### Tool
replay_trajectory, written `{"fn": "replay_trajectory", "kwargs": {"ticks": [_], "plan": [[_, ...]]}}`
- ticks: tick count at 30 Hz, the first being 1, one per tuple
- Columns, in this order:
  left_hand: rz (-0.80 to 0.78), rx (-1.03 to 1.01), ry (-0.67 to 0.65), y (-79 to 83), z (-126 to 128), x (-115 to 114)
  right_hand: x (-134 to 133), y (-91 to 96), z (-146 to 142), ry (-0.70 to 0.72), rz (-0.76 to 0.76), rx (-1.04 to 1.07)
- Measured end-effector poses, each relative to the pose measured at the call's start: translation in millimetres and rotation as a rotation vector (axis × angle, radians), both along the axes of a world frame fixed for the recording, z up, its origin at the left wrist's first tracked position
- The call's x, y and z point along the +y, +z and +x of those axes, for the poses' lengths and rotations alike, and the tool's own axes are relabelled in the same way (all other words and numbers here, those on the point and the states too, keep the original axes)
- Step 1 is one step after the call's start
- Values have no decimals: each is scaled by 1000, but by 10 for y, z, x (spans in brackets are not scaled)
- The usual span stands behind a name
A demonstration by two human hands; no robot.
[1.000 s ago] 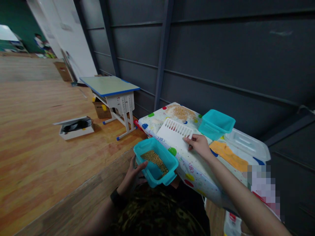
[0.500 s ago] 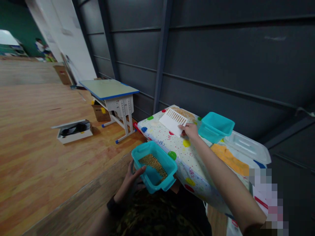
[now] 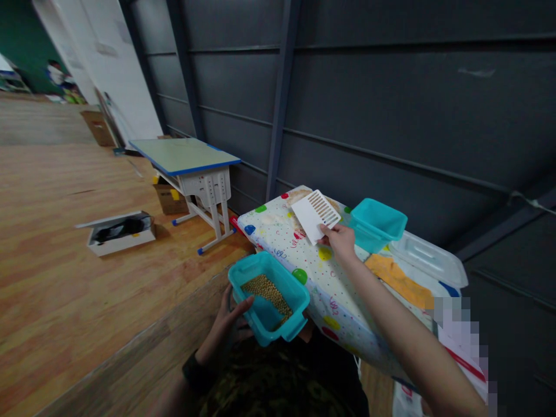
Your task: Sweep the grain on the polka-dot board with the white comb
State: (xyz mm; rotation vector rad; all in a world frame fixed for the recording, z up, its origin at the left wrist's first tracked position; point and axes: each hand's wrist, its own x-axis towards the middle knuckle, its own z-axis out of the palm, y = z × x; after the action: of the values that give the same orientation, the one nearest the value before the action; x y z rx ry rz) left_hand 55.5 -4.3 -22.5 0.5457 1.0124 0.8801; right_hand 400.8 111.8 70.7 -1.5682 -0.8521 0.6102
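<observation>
White slotted board (image 3: 306, 222), just one, sits right of centre in the frame, pinched at an edge by the right hand (image 3: 340, 239). Turquoise tubs number two: the near tub (image 3: 296, 291), holding beans (image 3: 268, 289), at lower centre, its left side gripped by the left hand (image 3: 229, 325); the far tub (image 3: 369, 234), at right. One orange cloth (image 3: 397, 281) and one clear lid (image 3: 430, 259) lie beyond. The board looks thin, flat and four-sided, with one row of narrow slots along an end.
</observation>
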Motion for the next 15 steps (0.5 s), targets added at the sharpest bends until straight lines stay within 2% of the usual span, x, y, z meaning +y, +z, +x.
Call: {"fn": "replay_trajectory", "kwargs": {"ticks": [4,7,11,15], "plan": [[21,14,-14,-35,9,4,112,90,-213,-65,-30,170],[5,43,-3,-59,-10,22,145,60,-298,-90,-88,222],[-22,50,11,-54,-34,29,82,-39,-222,-135,-98,224],[-7,1,-1,-46,-30,2,3,-50,-52,-161,-59,226]]}}
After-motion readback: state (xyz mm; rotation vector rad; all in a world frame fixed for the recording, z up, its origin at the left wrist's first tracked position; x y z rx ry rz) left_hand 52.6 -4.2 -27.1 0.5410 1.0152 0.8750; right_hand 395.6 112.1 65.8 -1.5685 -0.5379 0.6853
